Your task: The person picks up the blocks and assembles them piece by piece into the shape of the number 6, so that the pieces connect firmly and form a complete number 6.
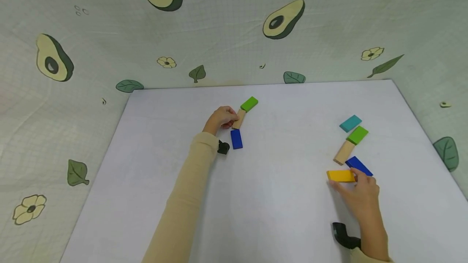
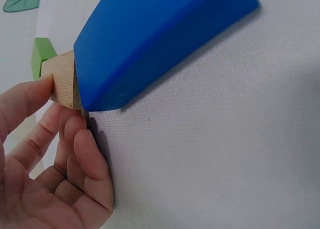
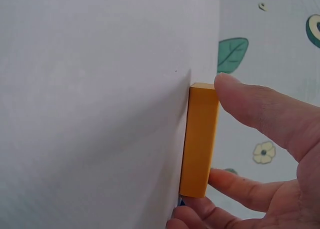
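Fingers of the left hand (image 1: 222, 117) pinched a wooden block (image 1: 239, 119) between a green block (image 1: 249, 104) and a blue block (image 1: 237, 139); the right hand (image 1: 362, 196) gripped a yellow block (image 1: 341, 176) by its 2 ends, beside a blue neighbour (image 1: 360, 166). Aligning seemed underway, calling next for gentle release.

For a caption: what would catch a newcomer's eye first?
Probably the yellow block in the right hand, lower right in the head view. Then avocado prints on the cloth behind, and the left hand pinching a wooden block between a green block and a blue block.
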Motion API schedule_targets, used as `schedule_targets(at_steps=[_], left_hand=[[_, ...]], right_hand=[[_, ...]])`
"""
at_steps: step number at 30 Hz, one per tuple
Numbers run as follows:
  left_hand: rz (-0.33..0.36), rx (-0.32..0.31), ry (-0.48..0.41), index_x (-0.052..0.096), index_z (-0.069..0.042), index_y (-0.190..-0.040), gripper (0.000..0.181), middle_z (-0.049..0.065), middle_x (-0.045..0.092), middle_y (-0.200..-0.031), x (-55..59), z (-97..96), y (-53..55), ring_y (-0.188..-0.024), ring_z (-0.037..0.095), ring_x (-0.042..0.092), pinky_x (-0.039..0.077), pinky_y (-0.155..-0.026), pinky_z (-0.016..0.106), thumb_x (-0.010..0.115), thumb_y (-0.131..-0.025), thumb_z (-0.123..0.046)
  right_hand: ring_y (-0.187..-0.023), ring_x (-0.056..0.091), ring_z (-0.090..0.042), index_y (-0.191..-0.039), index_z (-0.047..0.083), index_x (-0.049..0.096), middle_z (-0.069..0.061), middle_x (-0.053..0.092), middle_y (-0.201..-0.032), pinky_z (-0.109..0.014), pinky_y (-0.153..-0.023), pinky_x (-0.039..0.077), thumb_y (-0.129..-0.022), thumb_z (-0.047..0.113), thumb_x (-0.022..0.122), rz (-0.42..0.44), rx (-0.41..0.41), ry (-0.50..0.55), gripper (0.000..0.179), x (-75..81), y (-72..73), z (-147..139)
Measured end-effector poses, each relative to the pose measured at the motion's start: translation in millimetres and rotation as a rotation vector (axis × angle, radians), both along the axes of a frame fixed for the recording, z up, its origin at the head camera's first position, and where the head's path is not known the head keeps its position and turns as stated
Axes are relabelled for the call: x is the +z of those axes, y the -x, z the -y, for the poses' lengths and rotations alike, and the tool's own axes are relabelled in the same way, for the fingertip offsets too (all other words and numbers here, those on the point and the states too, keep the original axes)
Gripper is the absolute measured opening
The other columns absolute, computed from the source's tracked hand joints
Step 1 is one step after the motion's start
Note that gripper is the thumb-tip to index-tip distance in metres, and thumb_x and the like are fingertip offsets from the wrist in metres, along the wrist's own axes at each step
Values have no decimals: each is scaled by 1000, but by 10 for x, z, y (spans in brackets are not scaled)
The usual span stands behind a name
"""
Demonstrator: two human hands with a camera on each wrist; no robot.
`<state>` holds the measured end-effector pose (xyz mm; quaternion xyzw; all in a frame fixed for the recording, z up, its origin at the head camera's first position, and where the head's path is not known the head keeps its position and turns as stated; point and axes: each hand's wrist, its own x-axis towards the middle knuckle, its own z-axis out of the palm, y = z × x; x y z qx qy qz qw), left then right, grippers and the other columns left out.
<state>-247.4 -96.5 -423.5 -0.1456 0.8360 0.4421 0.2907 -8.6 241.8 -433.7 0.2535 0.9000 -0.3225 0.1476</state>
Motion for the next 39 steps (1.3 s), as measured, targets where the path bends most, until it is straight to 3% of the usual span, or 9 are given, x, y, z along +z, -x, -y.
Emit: schedule_targets(at_steps=[8,17,39], left_hand=[[3,-7,2,55,-11,-92,13,2,52,-75,-16,2,2,-62,12,48,42,-57,21,64,-87,-19],[-9,-13,7,55,-11,-93,13,2,52,-75,-21,4,4,-64,12,48,42,-58,21,64,-88,-19],[10,-5,8,55,-11,-93,14,3,53,-77,2,8,6,-65,13,49,42,-58,21,65,-87,-19]], right_hand=[[-121,17,-52,-144,-5,16,-40,15,-136,-65,-94,34,-81,55,62,27,16,-29,98,-10,24,-2],[-121,16,-53,-141,-8,19,-41,15,-135,-64,-95,33,-84,45,64,9,34,-38,91,8,42,21],[-121,21,-50,-140,-9,21,-39,20,-134,-63,-97,33,-82,41,67,14,-14,-62,89,-4,51,57]])
